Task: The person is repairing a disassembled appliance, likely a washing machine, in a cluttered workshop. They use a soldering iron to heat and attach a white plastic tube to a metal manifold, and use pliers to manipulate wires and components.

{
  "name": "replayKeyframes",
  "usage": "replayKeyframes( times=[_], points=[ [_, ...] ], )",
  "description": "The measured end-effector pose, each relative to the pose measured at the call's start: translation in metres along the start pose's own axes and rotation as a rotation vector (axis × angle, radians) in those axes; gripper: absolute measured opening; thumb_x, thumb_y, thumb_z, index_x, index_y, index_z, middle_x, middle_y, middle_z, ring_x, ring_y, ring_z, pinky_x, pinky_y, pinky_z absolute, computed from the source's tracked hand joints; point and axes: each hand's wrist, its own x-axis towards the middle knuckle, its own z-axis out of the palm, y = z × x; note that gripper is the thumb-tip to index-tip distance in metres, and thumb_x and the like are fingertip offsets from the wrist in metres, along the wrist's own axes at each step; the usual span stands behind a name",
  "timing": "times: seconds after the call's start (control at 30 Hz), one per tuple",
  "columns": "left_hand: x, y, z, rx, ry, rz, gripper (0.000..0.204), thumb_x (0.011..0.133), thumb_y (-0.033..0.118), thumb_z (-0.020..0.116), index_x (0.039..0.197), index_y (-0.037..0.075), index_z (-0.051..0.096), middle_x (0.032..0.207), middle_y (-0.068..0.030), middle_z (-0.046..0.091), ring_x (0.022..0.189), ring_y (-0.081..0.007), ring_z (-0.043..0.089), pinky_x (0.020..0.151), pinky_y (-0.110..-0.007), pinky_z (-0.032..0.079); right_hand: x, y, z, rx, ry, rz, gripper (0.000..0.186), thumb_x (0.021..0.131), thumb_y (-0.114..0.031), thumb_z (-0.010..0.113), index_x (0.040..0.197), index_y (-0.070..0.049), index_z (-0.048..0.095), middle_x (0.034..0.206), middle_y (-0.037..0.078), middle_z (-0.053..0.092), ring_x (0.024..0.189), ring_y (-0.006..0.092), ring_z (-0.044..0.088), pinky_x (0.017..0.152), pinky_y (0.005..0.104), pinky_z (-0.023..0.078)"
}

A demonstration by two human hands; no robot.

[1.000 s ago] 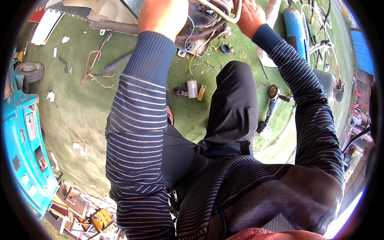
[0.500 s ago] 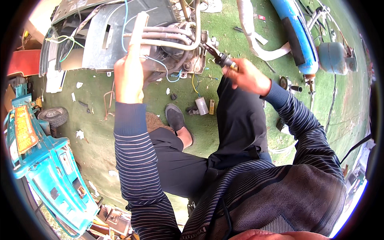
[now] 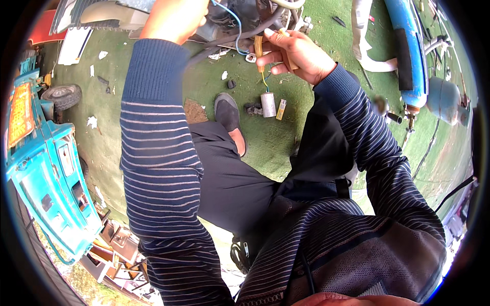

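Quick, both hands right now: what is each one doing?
Left hand: raised at the machine; grip cannot be told.
Right hand: closed on a tan-handled tool.

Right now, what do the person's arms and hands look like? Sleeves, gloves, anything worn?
Both hands are bare: no gloves, rings or watch visible on the left hand or right hand. Both arms wear long sleeves of a dark navy knit with thin pale horizontal stripes, ending in plain ribbed navy cuffs at the wrists.
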Motion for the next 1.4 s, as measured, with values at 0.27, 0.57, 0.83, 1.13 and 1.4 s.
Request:
replayKeyframes(
  times=[0.27,0.57,0.83,1.13,1.4],
  points=[
    [0.021,-0.042,0.001,0.147,0.156,0.061,0.066,0.088,0.071,0.069,0.082,0.005,0.066,0.064,0.004,0.054,0.051,-0.0038,0.046,0.045,-0.022,0.032,0.028,0.009,-0.013,0.141,-0.062,-0.147,0.037,0.113,-0.026,0.043,0.132,0.001,0.06,0.118,0.016,0.074,0.098,0.021,0.076,0.076,0.0283,0.063],
    [0.015,-0.03,0.012,0.037,0.157,-0.063,0.052,0.102,0.058,0.06,0.092,0.007,0.065,0.069,0.0042,0.057,0.054,-0.0036,0.048,0.047,-0.021,0.036,0.047,0.023,-0.013,-0.022,0.118,-0.224,0.026,0.106,-0.028,0.055,0.112,-0.009,0.071,0.084,-0.003,0.064,0.072,0.0063,0.056,0.061,0.0245,0.045],
    [0.025,-0.046,0.016,-0.211,0.144,-0.017,0.052,0.104,0.057,0.059,0.084,0.009,0.058,0.06,0.0045,0.047,0.049,-0.0052,0.043,0.044,-0.023,0.034,0.056,0.021,-0.006,0.286,-0.037,-0.198,0.025,0.101,-0.021,0.065,0.119,-0.004,0.065,0.107,0.007,0.072,0.09,0.0199,0.075,0.081,0.0369,0.064],
    [0.027,-0.038,0.029,-0.275,0.275,-0.004,0.056,0.097,0.058,0.07,0.076,0.008,0.056,0.058,0.0074,0.038,0.047,-0.0022,0.03,0.043,-0.024,0.018,0.043,0.003,-0.014,0.091,0.027,-0.248,0.015,0.097,-0.005,0.055,0.104,0.007,0.061,0.096,0.014,0.07,0.08,0.0222,0.074,0.069,0.0376,0.063],
    [0.029,-0.044,0.038,-0.259,0.347,0.155,0.054,0.093,0.058,0.074,0.077,0.008,0.06,0.053,0.0118,0.031,0.042,-0.0006,0.022,0.041,-0.024,0.012,0.029,0.016,-0.004,0.058,0.0,-0.184,0.029,0.103,-0.012,0.052,0.127,0.003,0.062,0.109,0.013,0.074,0.093,0.022,0.076,0.084,0.0364,0.064]
  ],
)
